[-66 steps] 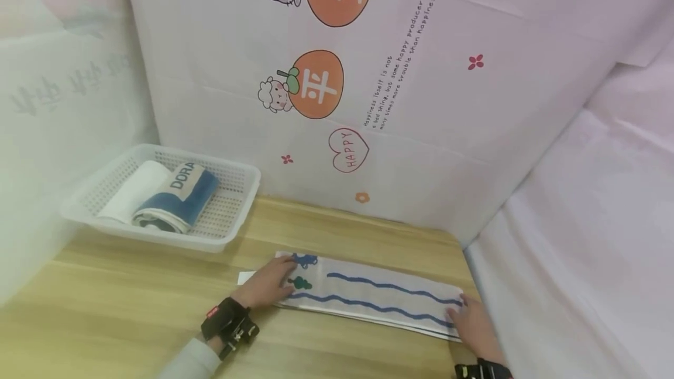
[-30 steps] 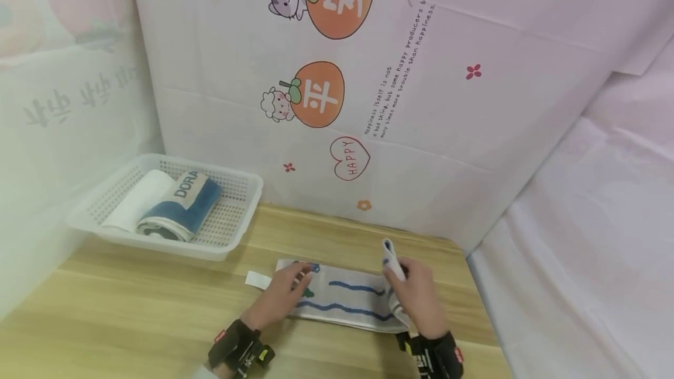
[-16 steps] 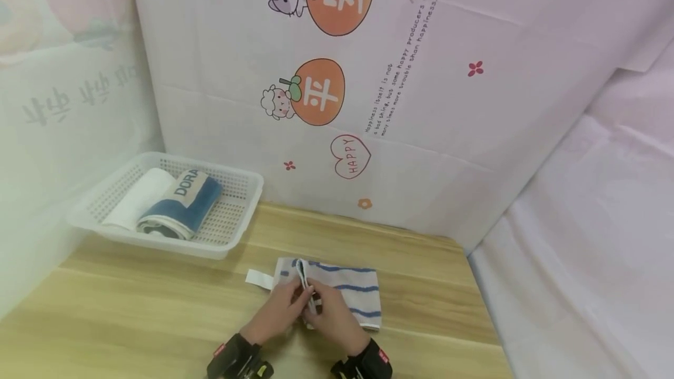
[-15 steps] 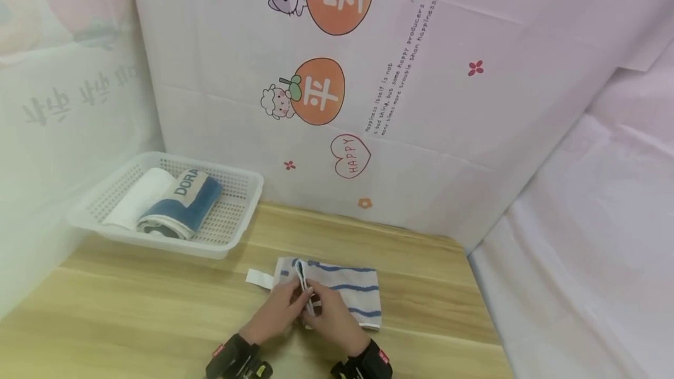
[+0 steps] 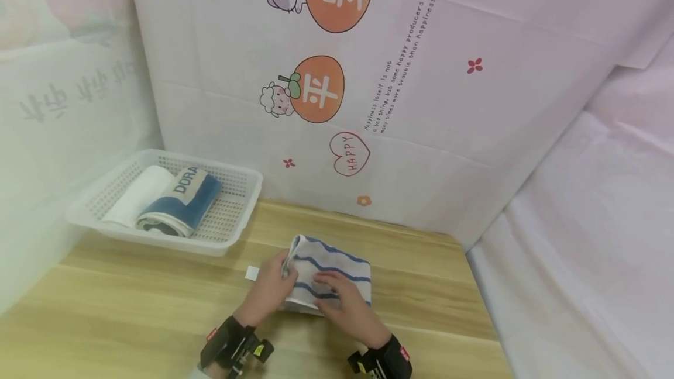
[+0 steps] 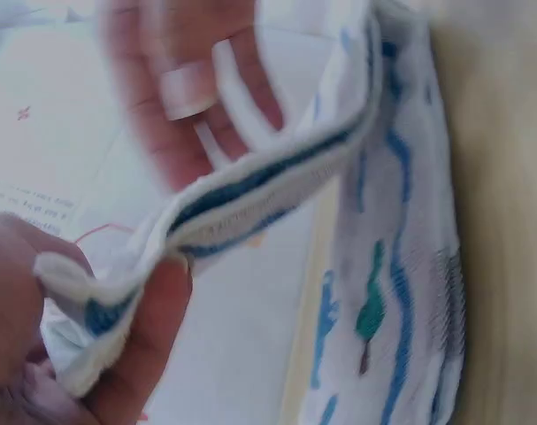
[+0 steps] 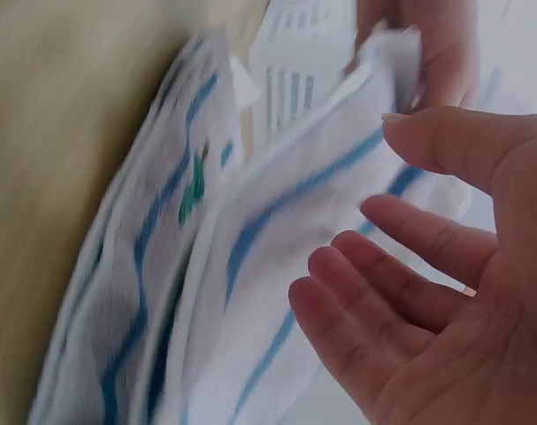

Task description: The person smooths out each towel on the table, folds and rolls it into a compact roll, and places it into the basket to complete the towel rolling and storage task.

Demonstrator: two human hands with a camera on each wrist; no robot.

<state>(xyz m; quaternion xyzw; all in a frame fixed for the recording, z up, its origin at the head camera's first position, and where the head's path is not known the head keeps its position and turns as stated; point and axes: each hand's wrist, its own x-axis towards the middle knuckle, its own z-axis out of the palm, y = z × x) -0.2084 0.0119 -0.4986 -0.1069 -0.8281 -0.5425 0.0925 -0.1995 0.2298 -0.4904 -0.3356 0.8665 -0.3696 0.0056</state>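
Observation:
A white towel [image 5: 332,259] with wavy blue stripes lies folded on the table, its upper flap raised at the left end. My left hand [image 5: 267,286] pinches the edge of that flap; the left wrist view shows the towel's edge [image 6: 250,181] between thumb and fingers. Beneath, the lower layer carries a small green tree print [image 6: 372,305]. My right hand [image 5: 347,307] is beside the flap's striped face, fingers spread and loosely bent, holding nothing. A white tag [image 5: 251,273] sticks out past the towel's left end, partly hidden by the left hand.
At the back left, a white perforated basket [image 5: 210,247] holds a rolled white towel [image 5: 138,195] and a rolled blue towel [image 5: 184,206] lettered "DORA". Printed white cloth [image 5: 421,174] hangs behind the wooden table [image 5: 411,332] and along its sides.
The towel's right end was brought over to the left, where both hands gripped it. Now my left hand holds that flap higher, and my right hand has let go and shifted right.

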